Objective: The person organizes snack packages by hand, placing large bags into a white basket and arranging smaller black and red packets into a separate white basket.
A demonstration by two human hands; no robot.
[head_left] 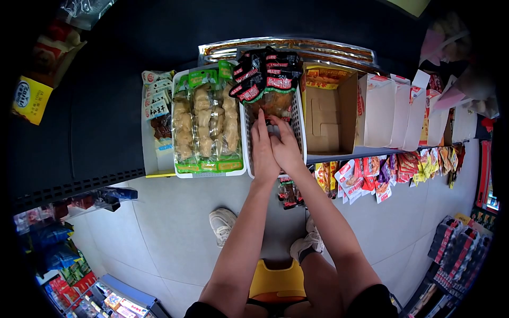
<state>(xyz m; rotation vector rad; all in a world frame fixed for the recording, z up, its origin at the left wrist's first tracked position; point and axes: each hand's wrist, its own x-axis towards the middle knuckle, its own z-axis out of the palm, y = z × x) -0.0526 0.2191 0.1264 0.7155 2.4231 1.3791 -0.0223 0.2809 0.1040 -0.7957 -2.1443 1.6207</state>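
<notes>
Both my hands reach into a narrow white basket (pixel 302 132) in the middle of the shelf. My left hand (pixel 264 151) lies with its fingers stretched forward, and my right hand (pixel 286 146) rests close beside it, touching it. Under and in front of the fingertips are clear-fronted food packs (pixel 278 103). Black packets with red labels (pixel 268 71) stand at the basket's back. What lies beneath my palms is hidden. Left of it, a white basket (pixel 209 174) holds vacuum packs of pale food (pixel 203 119) with green labels.
An open cardboard box (pixel 324 114) stands right of the basket, followed by white cartons (pixel 379 114). Small white packets (pixel 157 100) sit at the left. Silver-edged packs (pixel 286 45) lie behind. Snack packets (pixel 366 175) hang below the shelf edge; a yellow stool (pixel 275 281) is beneath me.
</notes>
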